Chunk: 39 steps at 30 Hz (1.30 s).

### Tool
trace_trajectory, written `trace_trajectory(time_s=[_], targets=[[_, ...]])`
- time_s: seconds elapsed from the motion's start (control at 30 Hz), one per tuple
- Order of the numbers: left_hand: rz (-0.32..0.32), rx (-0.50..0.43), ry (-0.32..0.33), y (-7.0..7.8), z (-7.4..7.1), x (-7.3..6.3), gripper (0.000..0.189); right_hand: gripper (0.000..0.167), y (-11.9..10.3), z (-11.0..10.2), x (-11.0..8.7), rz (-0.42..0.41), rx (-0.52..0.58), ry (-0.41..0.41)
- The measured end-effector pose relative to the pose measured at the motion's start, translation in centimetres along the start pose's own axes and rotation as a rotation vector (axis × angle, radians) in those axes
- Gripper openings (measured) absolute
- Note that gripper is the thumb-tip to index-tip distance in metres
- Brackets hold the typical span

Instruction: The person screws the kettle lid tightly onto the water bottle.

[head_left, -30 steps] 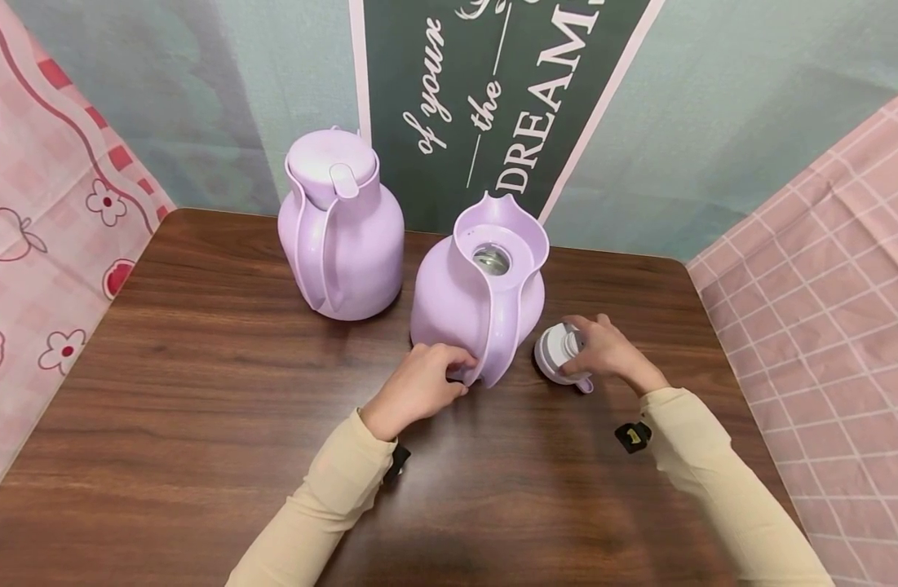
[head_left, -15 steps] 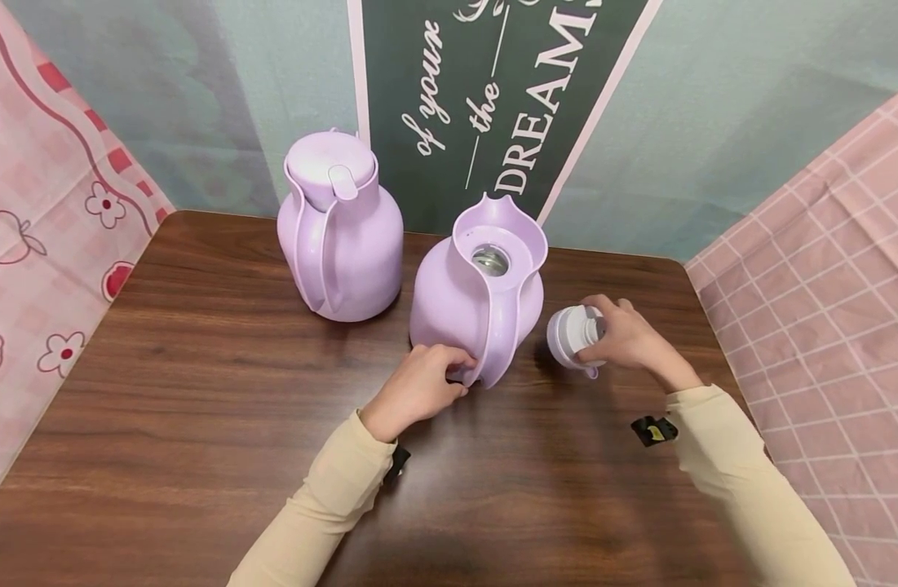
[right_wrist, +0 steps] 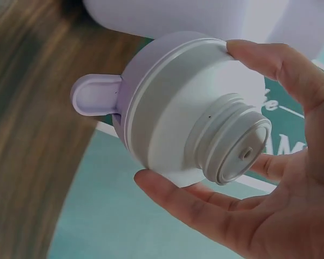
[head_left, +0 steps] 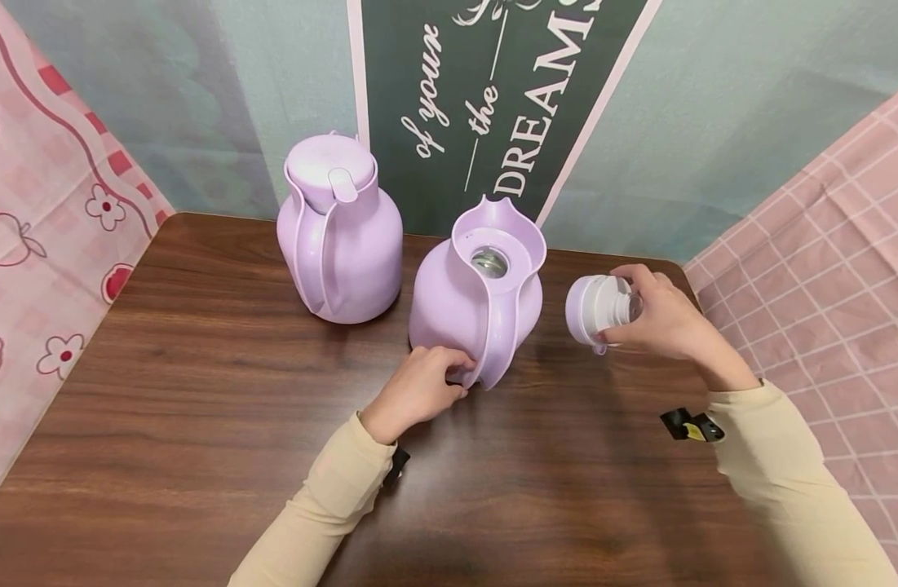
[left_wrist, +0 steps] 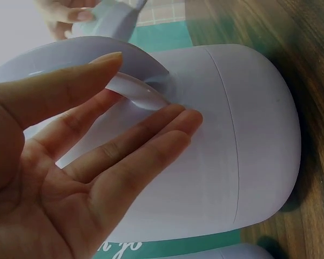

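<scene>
In the head view, my right hand (head_left: 665,318) holds a lilac and white screw-in jug lid (head_left: 603,310) above the table, right of the open vacuum jug (head_left: 452,306). The right wrist view shows fingers and thumb across the lid's white underside, its threaded plug (right_wrist: 229,137) facing the palm and a small lilac lever sticking out. My left hand (head_left: 422,383) is at the lower end of the open jug's handle (head_left: 502,334). In the left wrist view, its thumb overlaps the handle, the index fingertip passes behind it, and other fingers (left_wrist: 151,145) lie against the jug's body.
A second lilac vacuum jug (head_left: 360,253), lid on, stands upright left of the open one. Both are near the back of the brown wooden table (head_left: 221,424). Behind hangs a green cloth with lettering; pink cloths flank both sides. A strap device (head_left: 691,425) sits at the right wrist.
My right hand has lifted the lid and carried it right and back, tilting it so the plug points right. The left hand and both jugs have stayed in place.
</scene>
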<state>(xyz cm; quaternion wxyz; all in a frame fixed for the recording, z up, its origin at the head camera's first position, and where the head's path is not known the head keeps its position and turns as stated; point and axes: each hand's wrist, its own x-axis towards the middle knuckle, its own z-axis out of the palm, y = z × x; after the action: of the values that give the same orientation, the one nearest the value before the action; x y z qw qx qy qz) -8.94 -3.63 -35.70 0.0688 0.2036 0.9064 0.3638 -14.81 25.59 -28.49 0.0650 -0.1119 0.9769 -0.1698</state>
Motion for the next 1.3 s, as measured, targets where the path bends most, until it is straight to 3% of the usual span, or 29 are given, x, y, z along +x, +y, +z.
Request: trace_trajectory(time_s=[0.7,1.0,1.3], targets=[[-0.015,0.003,-0.009,0.0,-0.1,0.1,0.027,0.085,-4.6,-6.2,0.5,-0.085,0.046,0.110],[-0.028,0.008,-0.015,0.2,-0.2,0.1,0.027,0.091,-6.4,-8.6,1.4,-0.033,0.073,0.127],[-0.028,0.011,-0.018,0.1,-0.1,0.2,0.027,0.092,-8.4,-9.5,2.2,-0.023,0.094,0.140]])
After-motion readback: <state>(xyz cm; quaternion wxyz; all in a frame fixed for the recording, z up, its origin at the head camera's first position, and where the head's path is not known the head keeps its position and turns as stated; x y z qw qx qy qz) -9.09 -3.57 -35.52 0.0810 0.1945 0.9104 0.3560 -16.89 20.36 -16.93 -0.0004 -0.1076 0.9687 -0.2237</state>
